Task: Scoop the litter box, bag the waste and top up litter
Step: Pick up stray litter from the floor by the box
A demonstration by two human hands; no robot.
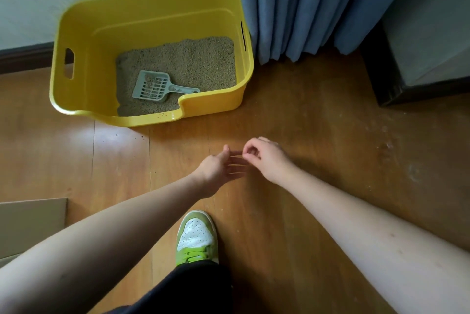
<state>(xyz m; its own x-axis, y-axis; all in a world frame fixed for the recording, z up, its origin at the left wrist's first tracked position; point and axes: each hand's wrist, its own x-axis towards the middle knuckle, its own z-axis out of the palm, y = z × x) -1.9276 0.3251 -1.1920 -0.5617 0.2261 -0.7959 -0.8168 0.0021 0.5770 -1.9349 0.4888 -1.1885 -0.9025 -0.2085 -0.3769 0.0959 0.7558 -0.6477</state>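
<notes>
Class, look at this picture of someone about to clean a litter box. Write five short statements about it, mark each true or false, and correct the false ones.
1. The scoop lies inside the yellow litter box, on the litter. True.
2. The right hand grips the scoop. False: neither hand touches it; both are over the floor in front of the box.
3. The left hand has its fingers stretched out. True.
4. The curtain beside the box is red. False: it is blue.
5. A waste bag hangs on the box rim. False: no bag can be seen.
</notes>
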